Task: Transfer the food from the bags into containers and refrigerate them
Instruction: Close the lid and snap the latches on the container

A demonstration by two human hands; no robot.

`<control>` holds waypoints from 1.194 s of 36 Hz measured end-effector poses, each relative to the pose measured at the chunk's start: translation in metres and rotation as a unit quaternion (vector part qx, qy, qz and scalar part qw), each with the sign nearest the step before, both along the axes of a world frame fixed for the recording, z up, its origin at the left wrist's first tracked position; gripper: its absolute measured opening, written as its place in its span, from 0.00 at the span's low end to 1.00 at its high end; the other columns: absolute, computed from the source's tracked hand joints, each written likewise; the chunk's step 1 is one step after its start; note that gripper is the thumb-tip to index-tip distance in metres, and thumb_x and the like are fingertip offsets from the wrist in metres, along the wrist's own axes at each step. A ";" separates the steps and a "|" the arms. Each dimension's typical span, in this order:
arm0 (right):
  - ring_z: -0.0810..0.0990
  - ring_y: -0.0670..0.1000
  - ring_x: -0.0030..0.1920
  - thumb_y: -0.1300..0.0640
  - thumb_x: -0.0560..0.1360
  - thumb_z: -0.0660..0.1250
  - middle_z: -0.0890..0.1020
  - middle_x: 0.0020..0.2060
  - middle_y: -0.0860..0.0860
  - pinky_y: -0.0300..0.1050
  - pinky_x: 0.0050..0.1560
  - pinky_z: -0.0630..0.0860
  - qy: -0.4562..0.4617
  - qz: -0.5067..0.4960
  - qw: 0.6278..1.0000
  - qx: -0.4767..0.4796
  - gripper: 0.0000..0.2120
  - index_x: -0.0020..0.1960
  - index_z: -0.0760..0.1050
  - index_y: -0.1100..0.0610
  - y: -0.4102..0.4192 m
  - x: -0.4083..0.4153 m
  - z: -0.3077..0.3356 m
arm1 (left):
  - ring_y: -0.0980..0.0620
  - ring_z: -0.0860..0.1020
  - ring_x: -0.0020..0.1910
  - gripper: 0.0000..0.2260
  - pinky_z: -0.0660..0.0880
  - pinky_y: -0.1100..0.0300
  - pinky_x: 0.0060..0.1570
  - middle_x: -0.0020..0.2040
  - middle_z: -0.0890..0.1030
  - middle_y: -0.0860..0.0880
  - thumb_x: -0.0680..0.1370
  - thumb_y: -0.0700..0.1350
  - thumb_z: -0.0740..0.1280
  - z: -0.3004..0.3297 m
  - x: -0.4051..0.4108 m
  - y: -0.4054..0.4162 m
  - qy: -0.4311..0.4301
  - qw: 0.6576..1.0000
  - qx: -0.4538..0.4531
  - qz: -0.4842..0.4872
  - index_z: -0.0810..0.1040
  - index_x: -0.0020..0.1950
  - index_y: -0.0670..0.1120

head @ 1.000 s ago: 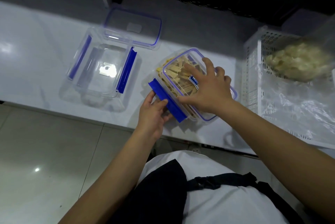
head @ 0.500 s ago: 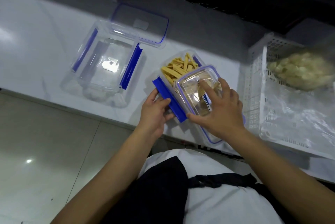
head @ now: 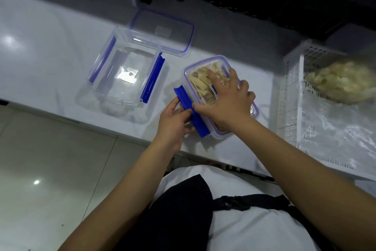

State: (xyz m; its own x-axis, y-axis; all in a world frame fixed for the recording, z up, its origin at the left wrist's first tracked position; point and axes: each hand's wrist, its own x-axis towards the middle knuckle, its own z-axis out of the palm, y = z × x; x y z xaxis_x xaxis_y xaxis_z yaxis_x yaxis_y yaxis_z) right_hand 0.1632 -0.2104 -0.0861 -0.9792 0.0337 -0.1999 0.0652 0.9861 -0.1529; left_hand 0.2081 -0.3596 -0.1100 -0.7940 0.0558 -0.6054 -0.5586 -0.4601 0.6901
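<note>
Containers: two; right hand point(head: 227, 102) presses lid point(head: 203, 67), left hand point(head: 175, 120) grips latch point(head: 191, 112).

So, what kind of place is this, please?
Probably a home kitchen or food-prep corner: a white counter holds clear snap-lid containers, one filled with cut food, and a white basket with bagged food.

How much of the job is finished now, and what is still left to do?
Done: the filled container holds pale food strips, lid on. In hand: right hand presses the lid while left hand works the blue clip. Left: the empty container, the food bag in the basket, and refrigeration.
</note>
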 end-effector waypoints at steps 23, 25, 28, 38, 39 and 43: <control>0.46 0.66 0.78 0.18 0.69 0.40 0.44 0.81 0.49 0.71 0.69 0.52 0.023 0.040 0.999 -0.010 0.39 0.77 0.41 0.30 0.007 0.010 -0.017 | 0.46 0.86 0.52 0.19 0.83 0.50 0.44 0.53 0.86 0.45 0.81 0.35 0.63 0.000 -0.002 -0.006 0.009 1.000 -0.008 -0.027 0.76 0.69 0.53; 0.45 0.65 0.78 0.21 0.71 0.39 0.43 0.81 0.48 0.71 0.70 0.51 0.007 0.037 0.999 -0.013 0.36 0.76 0.40 0.29 0.008 0.010 -0.013 | 0.47 0.86 0.49 0.19 0.83 0.52 0.42 0.52 0.86 0.45 0.81 0.36 0.64 0.001 -0.004 -0.007 0.009 0.999 -0.014 -0.031 0.76 0.69 0.53; 0.44 0.64 0.78 0.26 0.74 0.40 0.41 0.81 0.46 0.70 0.71 0.51 -0.031 0.038 0.999 -0.024 0.31 0.76 0.41 0.30 0.011 0.013 -0.005 | 0.48 0.86 0.46 0.19 0.82 0.54 0.39 0.52 0.86 0.44 0.81 0.37 0.65 0.002 -0.007 -0.010 0.007 0.998 -0.042 -0.040 0.76 0.69 0.53; 0.56 0.57 0.79 0.30 0.69 0.66 0.43 0.81 0.45 0.56 0.71 0.61 -0.173 0.146 0.974 -0.029 0.45 0.78 0.45 0.32 0.038 0.027 0.043 | 0.51 0.86 0.42 0.20 0.81 0.59 0.35 0.48 0.87 0.47 0.80 0.42 0.69 0.010 -0.017 -0.035 0.029 0.993 -0.093 -0.073 0.75 0.71 0.53; 0.48 0.57 0.80 0.29 0.68 0.67 0.43 0.81 0.44 0.61 0.74 0.53 -0.174 0.164 0.971 0.003 0.46 0.77 0.45 0.31 0.042 0.023 0.047 | 0.51 0.87 0.44 0.22 0.81 0.59 0.36 0.49 0.87 0.47 0.79 0.42 0.71 0.013 -0.018 -0.037 0.035 0.992 -0.089 -0.088 0.74 0.72 0.53; 0.42 0.53 0.80 0.35 0.70 0.70 0.51 0.81 0.46 0.67 0.74 0.42 -0.144 0.234 0.956 0.102 0.45 0.77 0.46 0.33 0.049 0.009 0.057 | 0.51 0.86 0.49 0.30 0.83 0.55 0.36 0.55 0.84 0.47 0.75 0.41 0.75 0.021 -0.019 -0.038 0.050 0.979 -0.135 -0.143 0.71 0.74 0.56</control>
State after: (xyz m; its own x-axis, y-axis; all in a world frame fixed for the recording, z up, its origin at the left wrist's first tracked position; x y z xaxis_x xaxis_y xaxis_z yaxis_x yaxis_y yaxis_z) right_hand 0.1726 -0.1618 -0.0287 -0.8024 -0.3268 -0.4993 -0.3793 0.9253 0.0039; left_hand 0.1889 -0.3973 -0.0893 -0.8250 0.1328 -0.5493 -0.5618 -0.0881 0.8226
